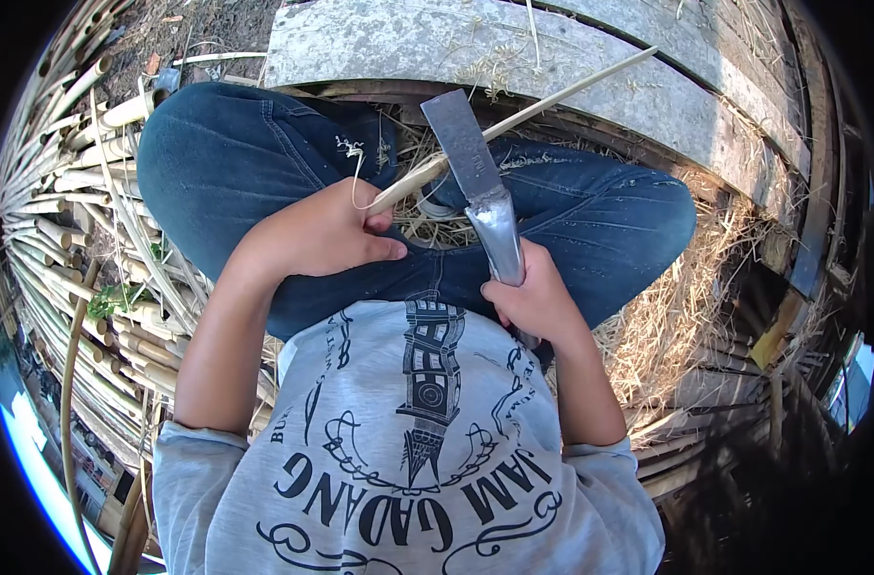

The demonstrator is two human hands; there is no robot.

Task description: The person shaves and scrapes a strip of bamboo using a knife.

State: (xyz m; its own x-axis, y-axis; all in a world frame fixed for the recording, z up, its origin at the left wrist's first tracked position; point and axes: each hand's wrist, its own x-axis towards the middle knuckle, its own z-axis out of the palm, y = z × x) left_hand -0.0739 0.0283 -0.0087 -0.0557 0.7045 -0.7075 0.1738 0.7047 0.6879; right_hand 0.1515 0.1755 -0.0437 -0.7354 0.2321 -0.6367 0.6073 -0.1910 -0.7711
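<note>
Stick [573, 96] and knife [486, 195] crossed above the jeans [604, 216] in the head view. The left hand [327, 230] was closed around the stick's near end, a thin curl [354, 150] of shaving just beside it. The right hand [540, 295] was wrapped around the knife's metal handle [497, 240]. Whether blade [461, 139] and stick touched, one could not tell. The stick's far end reached over grey boards [379, 43]; canes [149, 347] lay off to the left.
</note>
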